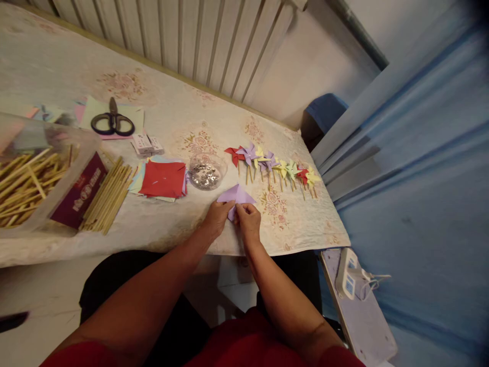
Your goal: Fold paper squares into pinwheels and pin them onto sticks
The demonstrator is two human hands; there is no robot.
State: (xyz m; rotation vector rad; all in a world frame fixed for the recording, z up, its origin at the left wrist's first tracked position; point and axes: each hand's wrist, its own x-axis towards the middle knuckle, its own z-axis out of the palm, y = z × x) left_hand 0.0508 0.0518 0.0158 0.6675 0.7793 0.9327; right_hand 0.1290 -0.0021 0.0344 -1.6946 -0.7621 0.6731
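Note:
A lilac paper square (236,195), partly folded, lies on the table near its front edge. My left hand (217,218) pinches its near left corner and my right hand (249,220) pinches the near middle, fingertips almost meeting. Just behind the paper stands a clear bowl of small shiny bits (205,172). A stack of coloured paper squares with a red one on top (163,179) lies to the left of the bowl.
A row of finished paper pinwheels on sticks (273,165) lies to the right. Loose wooden sticks (107,194), a clear plastic bin of sticks (28,173), black scissors (112,123) and small boxes (146,145) are to the left. A power strip (347,272) sits on a shelf at lower right.

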